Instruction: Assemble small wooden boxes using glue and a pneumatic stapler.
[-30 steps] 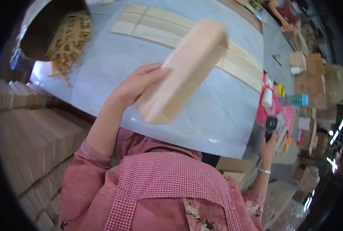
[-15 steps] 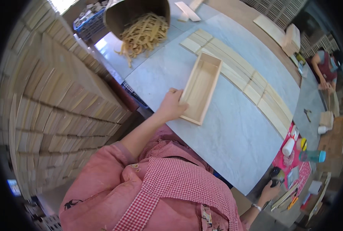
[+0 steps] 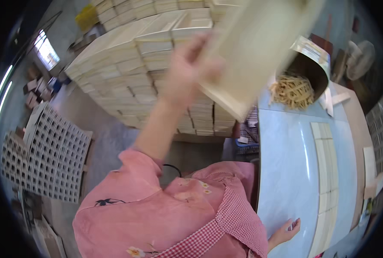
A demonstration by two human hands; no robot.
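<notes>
My left hand (image 3: 191,71) is closed on one long side of a shallow rectangular wooden box (image 3: 260,47), holding it up off the table. Both are smeared by motion. Behind them stands a tall stack of similar pale wooden boxes (image 3: 127,77), with the held box in front of its right part. Low on the right, my right hand (image 3: 288,231) is over the near edge of the marbled table (image 3: 282,172), its fingers loosely curled and apart with nothing seen in them.
Flat wooden strips (image 3: 325,172) lie in rows along the table. A tipped container (image 3: 318,71) spills thin wooden loops (image 3: 292,92) at its far end. A blue basket (image 3: 247,148) sits beside the table. Left on the floor is a stack of slotted pieces (image 3: 56,150).
The view has swung left toward the box stack. My left hand has lifted the wooden box off the table. My right hand has let go of a dark object.
</notes>
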